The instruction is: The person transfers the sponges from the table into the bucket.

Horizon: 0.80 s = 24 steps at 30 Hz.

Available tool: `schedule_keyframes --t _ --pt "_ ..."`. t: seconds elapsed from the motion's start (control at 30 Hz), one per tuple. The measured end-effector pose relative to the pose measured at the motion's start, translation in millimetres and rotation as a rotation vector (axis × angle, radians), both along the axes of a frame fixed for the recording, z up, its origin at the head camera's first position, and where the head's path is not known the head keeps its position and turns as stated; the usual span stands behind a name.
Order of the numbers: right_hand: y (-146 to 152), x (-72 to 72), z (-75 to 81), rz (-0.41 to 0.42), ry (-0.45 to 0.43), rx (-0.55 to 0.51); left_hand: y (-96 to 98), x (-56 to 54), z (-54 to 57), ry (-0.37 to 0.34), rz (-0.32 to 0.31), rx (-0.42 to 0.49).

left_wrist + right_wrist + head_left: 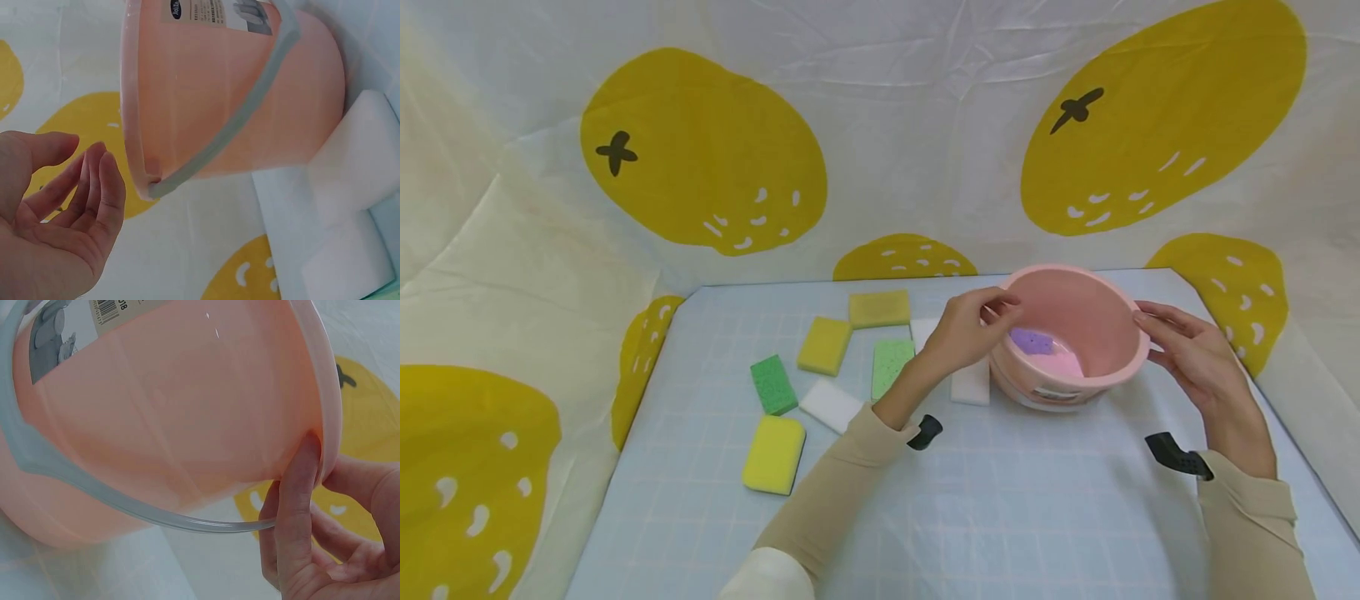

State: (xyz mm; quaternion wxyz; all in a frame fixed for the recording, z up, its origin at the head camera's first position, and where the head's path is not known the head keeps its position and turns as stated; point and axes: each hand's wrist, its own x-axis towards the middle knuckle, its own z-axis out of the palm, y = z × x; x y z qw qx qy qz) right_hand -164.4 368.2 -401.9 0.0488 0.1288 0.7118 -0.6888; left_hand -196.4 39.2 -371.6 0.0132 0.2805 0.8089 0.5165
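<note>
A pink plastic bucket [1093,321] stands at the right side of the table, with a purple sponge [1030,341] and a pink sponge [1063,362] inside. My right hand [1206,358] pinches the bucket's right rim; in the right wrist view the thumb is on one side and a finger on the other. My left hand [966,329] is by the left rim, its fingers loosely bent with nothing between them. The left wrist view shows a gap between that hand and the bucket. A grey handle [247,112] hangs down along the bucket's outer wall, below a paper label [219,14].
Left of the bucket lie several sponges: white [972,383], light green [891,367], dark green [772,385] and yellow [775,455] among them. My left forearm passes over part of this group. A fruit-print cloth [910,167] rises behind the pale blue table [1000,517].
</note>
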Motion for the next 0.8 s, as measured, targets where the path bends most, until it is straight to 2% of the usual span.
schedule_keyframes --t 0.3,0.8 --pt "0 0.2 -0.2 -0.003 -0.004 -0.012 -21.1 4.6 -13.8 -0.017 0.062 0.031" --pt "-1 -0.5 -0.8 -0.011 -0.005 0.015 -64.4 8.9 -50.4 -0.113 0.205 0.083"
